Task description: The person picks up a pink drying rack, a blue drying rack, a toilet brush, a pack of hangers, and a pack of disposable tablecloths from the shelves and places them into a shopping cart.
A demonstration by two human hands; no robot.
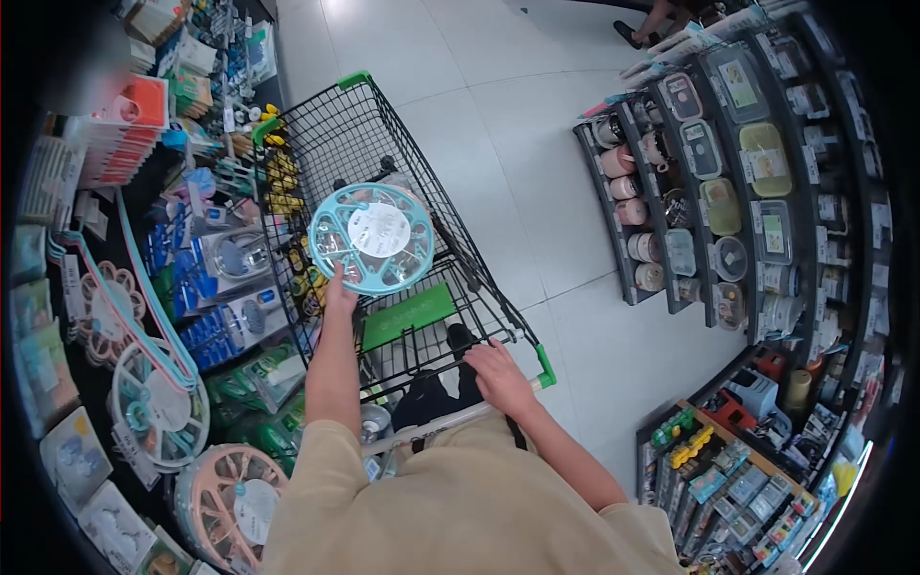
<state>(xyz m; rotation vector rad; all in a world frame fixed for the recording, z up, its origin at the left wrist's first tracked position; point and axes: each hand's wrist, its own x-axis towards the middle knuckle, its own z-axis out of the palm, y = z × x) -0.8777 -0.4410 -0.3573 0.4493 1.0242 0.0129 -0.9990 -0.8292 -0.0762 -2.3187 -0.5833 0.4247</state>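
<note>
My left hand (341, 293) grips the lower left edge of a round light-blue rack (372, 240) with a white round label at its middle. The rack is held above the basket of a black wire shopping cart (340, 125) with green corners. My right hand (500, 374) rests by the cart's rear rail near its right green corner, fingers bent; what lies under the fingers is hard to make out. A green panel (410, 316) sits on the cart's child-seat part, just below the rack.
On the left, shelves hold packaged goods, a pink round rack (235, 508) and a white-rimmed one (161, 404). Shelves at right carry food containers (764, 158) and cups (628, 187). Grey tiled floor (537, 220) runs between. A person's foot (628, 34) shows at the top.
</note>
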